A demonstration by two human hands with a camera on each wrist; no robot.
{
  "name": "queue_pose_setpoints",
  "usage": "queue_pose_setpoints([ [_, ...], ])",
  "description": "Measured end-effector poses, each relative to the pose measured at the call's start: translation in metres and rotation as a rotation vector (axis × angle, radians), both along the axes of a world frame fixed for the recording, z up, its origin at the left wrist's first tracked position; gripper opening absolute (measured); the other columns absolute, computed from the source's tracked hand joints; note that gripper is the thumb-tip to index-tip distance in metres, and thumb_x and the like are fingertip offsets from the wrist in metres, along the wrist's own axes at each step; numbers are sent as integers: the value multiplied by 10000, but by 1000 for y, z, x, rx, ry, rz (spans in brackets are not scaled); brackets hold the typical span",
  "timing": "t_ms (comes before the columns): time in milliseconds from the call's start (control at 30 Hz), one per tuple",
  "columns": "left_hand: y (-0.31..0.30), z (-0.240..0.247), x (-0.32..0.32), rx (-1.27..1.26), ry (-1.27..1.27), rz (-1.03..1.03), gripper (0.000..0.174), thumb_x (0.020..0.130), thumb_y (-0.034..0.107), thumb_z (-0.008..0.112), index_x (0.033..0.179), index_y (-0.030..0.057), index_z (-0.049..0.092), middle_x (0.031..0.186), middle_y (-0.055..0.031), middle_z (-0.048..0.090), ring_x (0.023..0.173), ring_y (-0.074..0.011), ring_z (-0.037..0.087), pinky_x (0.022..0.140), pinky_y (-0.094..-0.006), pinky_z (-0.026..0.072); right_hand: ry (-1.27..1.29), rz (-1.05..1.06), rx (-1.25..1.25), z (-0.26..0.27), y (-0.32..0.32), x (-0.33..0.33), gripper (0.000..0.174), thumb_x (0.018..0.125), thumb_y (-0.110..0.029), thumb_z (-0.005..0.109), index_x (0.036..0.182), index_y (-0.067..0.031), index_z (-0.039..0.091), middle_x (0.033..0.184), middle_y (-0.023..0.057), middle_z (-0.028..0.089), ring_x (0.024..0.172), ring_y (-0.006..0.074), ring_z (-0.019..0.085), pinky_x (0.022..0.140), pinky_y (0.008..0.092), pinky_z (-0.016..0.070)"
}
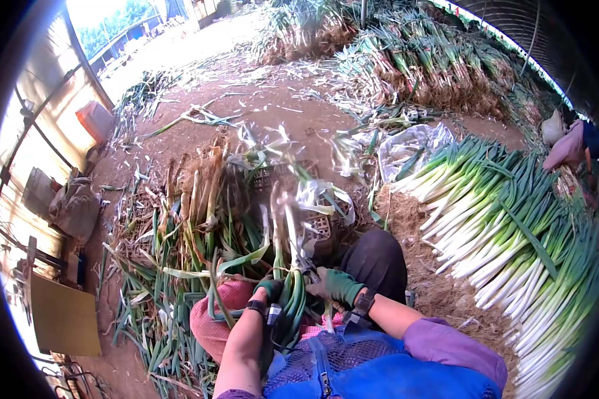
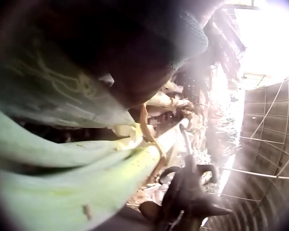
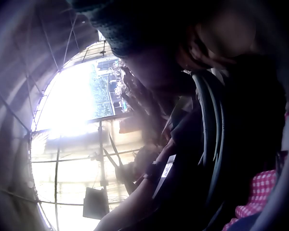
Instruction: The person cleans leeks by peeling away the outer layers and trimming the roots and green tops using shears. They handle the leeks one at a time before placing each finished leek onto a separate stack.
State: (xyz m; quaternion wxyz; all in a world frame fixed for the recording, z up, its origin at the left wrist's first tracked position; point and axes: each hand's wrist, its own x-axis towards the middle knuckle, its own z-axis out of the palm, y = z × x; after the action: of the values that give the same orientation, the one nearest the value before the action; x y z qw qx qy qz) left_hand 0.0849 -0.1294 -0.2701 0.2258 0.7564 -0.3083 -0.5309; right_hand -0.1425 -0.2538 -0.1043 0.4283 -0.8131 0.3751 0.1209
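I sit on the dirt floor with a bunch of green onions [image 1: 287, 239] upright between my knees. My left hand [image 1: 271, 288], in a green glove, grips the dark green leaves low down. My right hand [image 1: 333, 284], also gloved, curls round the same bunch from the right side. In the left wrist view broad green leaves [image 2: 62, 159] fill the left, a pale stalk [image 2: 154, 149] runs to the right, and the right hand [image 2: 188, 197] shows dark below it. The right wrist view shows dark green leaves [image 3: 209, 125] and my left forearm [image 3: 139, 197].
A loose heap of untrimmed onions [image 1: 193, 219] lies to my left over a black crate [image 1: 273, 176]. Cleaned white-stemmed onions [image 1: 506, 233] are stacked on the right. Bundled onions [image 1: 439, 66] line the back. Another person [image 1: 569, 146] crouches far right. An orange container [image 1: 94, 120] stands left.
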Motion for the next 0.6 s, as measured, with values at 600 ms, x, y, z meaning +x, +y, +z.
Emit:
queue_pose_setpoints([
  [600,0,47,1,-273,-128,-215,252,974,192,523,1112,81,703,918,-92,715,860,-180,671,759,-314,544,-259,-174,337,47,8,-33,560,810,-489,678,994,38,636,823,196,668,802,299,661,709,407,504],
])
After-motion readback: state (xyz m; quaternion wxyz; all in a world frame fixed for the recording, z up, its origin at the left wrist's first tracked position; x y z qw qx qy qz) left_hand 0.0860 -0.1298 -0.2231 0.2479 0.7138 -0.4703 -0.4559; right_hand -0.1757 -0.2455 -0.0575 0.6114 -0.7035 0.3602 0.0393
